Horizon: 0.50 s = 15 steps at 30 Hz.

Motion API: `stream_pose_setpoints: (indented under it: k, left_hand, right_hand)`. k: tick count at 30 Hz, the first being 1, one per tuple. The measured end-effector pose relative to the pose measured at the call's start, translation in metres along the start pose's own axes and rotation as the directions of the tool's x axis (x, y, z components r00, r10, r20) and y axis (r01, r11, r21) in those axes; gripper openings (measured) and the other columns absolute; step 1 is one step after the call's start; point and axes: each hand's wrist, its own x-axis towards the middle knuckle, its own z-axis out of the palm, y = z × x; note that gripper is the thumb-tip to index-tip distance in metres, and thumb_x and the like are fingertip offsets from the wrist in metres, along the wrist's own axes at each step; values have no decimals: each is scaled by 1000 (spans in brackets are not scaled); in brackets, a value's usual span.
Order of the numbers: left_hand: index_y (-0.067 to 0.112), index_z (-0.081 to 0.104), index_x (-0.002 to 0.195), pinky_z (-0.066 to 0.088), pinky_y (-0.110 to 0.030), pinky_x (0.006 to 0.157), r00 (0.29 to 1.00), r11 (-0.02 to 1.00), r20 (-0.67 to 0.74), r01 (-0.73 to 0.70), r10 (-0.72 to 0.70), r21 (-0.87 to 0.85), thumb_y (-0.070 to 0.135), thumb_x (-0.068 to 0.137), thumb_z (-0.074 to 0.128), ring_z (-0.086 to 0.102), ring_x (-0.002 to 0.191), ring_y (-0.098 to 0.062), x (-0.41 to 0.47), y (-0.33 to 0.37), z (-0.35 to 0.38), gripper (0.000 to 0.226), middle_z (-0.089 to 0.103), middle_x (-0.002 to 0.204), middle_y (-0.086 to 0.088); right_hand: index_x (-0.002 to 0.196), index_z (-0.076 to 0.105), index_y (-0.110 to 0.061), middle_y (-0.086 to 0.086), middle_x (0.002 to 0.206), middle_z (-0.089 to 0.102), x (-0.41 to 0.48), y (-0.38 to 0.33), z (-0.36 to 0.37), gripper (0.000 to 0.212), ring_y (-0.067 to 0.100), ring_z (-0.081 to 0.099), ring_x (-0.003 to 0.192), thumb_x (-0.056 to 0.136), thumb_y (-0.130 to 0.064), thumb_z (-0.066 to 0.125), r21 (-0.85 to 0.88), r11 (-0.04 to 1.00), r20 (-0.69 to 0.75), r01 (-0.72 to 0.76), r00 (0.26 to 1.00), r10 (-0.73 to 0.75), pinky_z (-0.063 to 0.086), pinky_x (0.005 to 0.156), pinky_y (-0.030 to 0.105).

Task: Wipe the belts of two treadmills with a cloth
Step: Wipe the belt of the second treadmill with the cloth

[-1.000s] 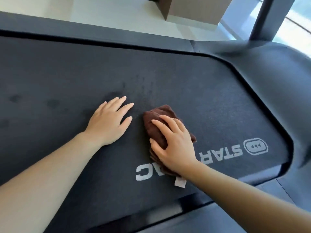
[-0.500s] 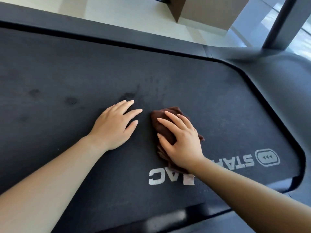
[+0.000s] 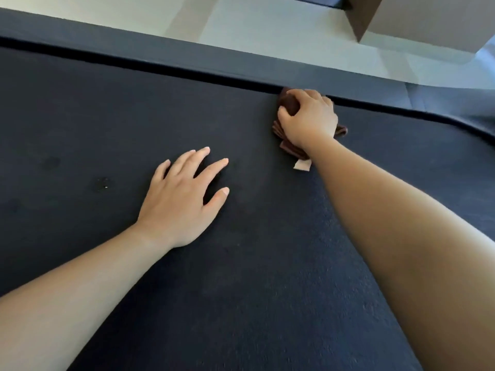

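Here my right hand is curled down over the brown cloth, gripping it against the belt's far edge beside the side rail. My left hand lies flat, fingers spread, mid-belt, holding nothing.

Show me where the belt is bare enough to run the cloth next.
Bare belt stretches left of the left hand up to the far side rail, with a dark spot there. More lies between the two forearms. It is crowded only at the far edge, where the right hand presses the cloth.
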Motion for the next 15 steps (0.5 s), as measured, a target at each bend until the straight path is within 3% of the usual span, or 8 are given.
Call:
stream_pose_setpoints:
  k: [6,11,15]
  left_hand:
    - [41,30,140,9,-41,115,1000,999,5,20,-20,-37,55,88,28,12,142,-11,0,3,-6,54,21,154,9]
    - [32,34,142,9,-42,115,1000,996,23,7,-5,-90,44,94,36,13,143,-16,-4,5,-10,49,22,155,3]
    - [27,33,143,10,-42,115,992,989,86,-84,95,-122,40,95,37,12,144,-17,-19,-12,-18,50,21,155,2]
  right_hand:
    - [130,51,-31,4,138,47,-10,-3,-5,46,31,38,126,87,-47,47,-65,997,67,42,997,-37,35,101,50]
    - [129,53,-31,1,140,48,-100,-10,-22,44,30,39,127,88,-47,49,-29,986,66,164,985,-162,37,101,49]
    - [127,55,-32,-2,138,49,-186,-31,-34,43,25,41,126,88,-48,50,21,980,84,198,976,-199,37,102,52]
